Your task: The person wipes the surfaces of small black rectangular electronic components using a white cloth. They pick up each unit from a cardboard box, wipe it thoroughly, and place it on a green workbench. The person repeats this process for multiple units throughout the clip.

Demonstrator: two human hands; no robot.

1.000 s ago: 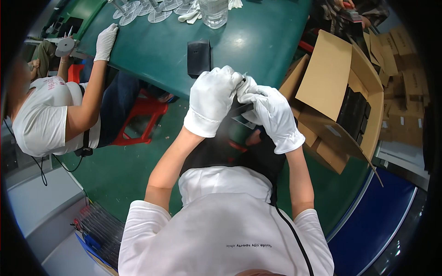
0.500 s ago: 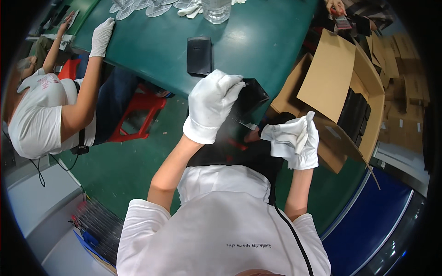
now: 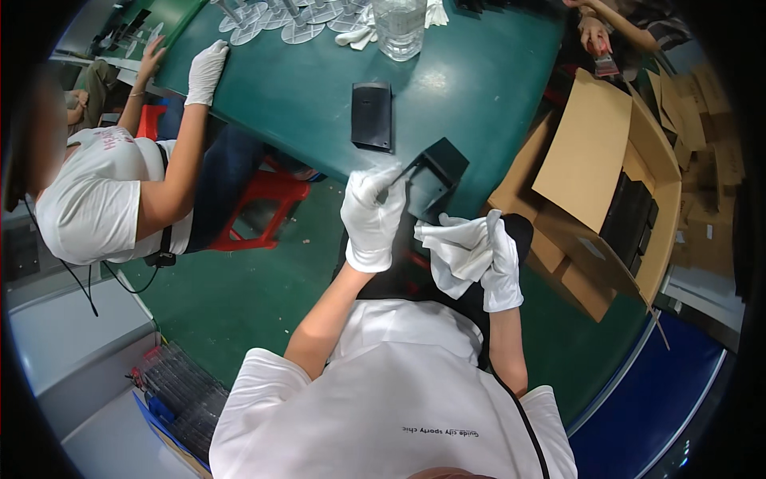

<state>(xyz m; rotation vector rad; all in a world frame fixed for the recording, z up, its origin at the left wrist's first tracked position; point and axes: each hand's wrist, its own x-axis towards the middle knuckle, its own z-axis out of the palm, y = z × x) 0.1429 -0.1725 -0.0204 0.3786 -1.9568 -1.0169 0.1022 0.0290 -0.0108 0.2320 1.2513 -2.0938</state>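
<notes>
The black panel [image 3: 431,177] sits at the centre of the frame, just above the hands, tilted, with one corner low toward the person; it looks flat, rigid and matte, squarish in outline. The left hand [image 3: 372,217], in a white knit glove, rises from a bare forearm bent upward, its fingers curled together and pinching the panel's left edge between thumb and fingertips. The right hand [image 3: 496,263], gloved the same way, hangs just right of and below the panel, apart from it, fingers closed around a crumpled white cloth [image 3: 456,249] that bunches out to the left in soft folds.

Above the panel a second flat black plate [image 3: 372,116] lies on the smooth dark green table [image 3: 479,72], well apart from the hands. At the top edge stands a clear plastic jar [image 3: 398,28], with round grey discs [image 3: 279,20] to its left. An open brown cardboard box [image 3: 606,184], flaps up, fills the right of the frame. At upper left a seated person's gloved hand [image 3: 205,72] rests flat on the table edge, above a red stool [image 3: 263,199]
</notes>
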